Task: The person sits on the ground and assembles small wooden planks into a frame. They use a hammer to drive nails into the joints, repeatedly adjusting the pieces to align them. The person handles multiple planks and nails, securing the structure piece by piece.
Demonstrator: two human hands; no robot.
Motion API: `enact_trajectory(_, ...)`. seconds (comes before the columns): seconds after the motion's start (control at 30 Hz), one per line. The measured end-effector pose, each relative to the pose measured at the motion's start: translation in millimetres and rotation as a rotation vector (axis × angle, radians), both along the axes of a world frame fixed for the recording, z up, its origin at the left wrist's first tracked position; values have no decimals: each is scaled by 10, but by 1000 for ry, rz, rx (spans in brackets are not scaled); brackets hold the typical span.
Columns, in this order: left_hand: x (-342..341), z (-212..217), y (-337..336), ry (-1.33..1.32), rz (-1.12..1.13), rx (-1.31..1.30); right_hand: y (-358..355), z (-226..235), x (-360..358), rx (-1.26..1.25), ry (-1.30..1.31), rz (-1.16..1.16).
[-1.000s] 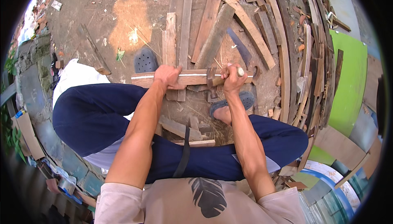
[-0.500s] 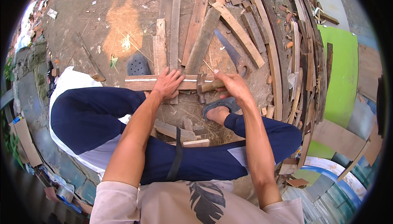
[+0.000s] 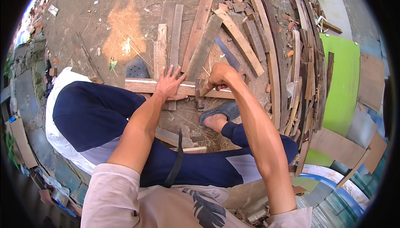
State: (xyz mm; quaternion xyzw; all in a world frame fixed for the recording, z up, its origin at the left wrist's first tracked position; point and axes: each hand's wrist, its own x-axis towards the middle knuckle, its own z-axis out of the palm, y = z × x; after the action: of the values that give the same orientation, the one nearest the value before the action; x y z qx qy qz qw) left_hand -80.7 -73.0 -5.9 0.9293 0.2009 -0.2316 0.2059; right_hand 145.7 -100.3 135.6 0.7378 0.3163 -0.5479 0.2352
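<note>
A horizontal wooden plank (image 3: 141,85) with a white stripe along its top edge lies on the ground in front of my knees. My left hand (image 3: 170,84) lies flat on it, fingers spread and pressing down. My right hand (image 3: 218,76) is a fist closed around the wooden handle of a hammer (image 3: 200,92). The hammer's dark head hangs just over the plank, to the right of my left hand. My right foot in a grey sandal (image 3: 221,111) sits just below the plank.
Several loose planks (image 3: 202,40) lie fanned out beyond the plank, and a curved stack of boards (image 3: 300,61) is on the right. A green panel (image 3: 341,86) stands further right. A dark sandal (image 3: 137,67) and a patch of orange sawdust (image 3: 123,32) are on the dirt.
My left hand went from gripping the plank's edge to lying flat on it with spread fingers. My right hand has drawn back slightly with the hammer.
</note>
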Motion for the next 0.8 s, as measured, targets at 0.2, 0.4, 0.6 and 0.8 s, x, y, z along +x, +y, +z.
enact_trajectory(0.2,29,-27,35,53,1,-14,-571,141,-371,453,-194,-17)
enact_trajectory(0.4,34,-9,27,37,-11,16,-1385,166,-1142,587,-262,-131)
enact_trajectory(0.6,25,11,41,-69,14,5,-1892,246,-1016,778,-229,-133)
enact_trajectory(0.8,58,170,-69,-446,147,-50,-2112,468,-848,705,-146,-26)
